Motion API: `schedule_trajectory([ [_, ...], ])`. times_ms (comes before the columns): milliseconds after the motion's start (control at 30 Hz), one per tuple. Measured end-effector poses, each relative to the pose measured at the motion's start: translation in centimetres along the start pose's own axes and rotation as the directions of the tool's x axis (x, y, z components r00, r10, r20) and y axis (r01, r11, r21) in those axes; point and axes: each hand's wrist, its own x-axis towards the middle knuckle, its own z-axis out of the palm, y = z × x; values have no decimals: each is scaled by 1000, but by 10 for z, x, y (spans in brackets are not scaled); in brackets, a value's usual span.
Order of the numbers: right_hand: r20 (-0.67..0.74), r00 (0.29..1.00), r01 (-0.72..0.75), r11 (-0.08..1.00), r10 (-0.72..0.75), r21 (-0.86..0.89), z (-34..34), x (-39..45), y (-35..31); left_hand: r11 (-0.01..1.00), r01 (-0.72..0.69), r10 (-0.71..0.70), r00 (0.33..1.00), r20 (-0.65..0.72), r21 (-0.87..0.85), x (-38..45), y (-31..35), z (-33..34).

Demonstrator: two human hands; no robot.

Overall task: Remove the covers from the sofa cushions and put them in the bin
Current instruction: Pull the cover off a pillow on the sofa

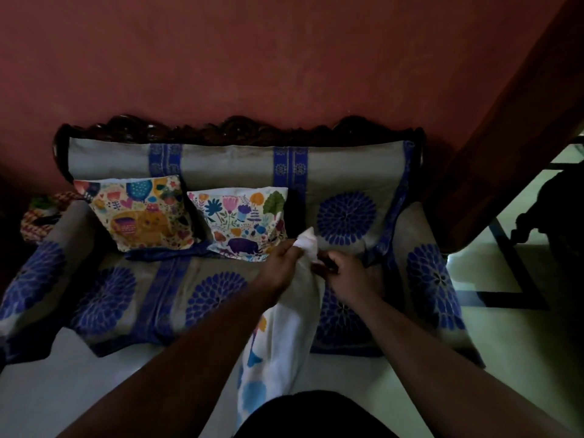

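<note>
My left hand (281, 263) grips the top of a white cushion cover (284, 327) that hangs against my body; my right hand (343, 273) pinches its edge. Beyond, two floral cushions (143, 213) (243, 222) lean on the blue-patterned sofa (344, 172).

Both the left hand (281, 263) and right hand (343, 275) grip a white cushion (290, 327), apparently at its top.
</note>
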Motion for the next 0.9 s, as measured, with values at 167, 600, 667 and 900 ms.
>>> schedule_trajectory([
  [167,-178,984,29,1000,-27,9,7,1,-1,809,-54,45,999,29,586,2,12,-16],
  [600,-148,965,186,962,-218,-202,18,14,-20,999,25,-24,999,-45,29,2,16,-31],
  [667,-160,962,183,958,-220,-220,13,18,-19,996,81,-81,996,-24,-32,3,18,-31],
  [900,-264,931,189,952,-252,-242,15,19,-27,953,47,-38,999,-36,300,12,27,-22],
])
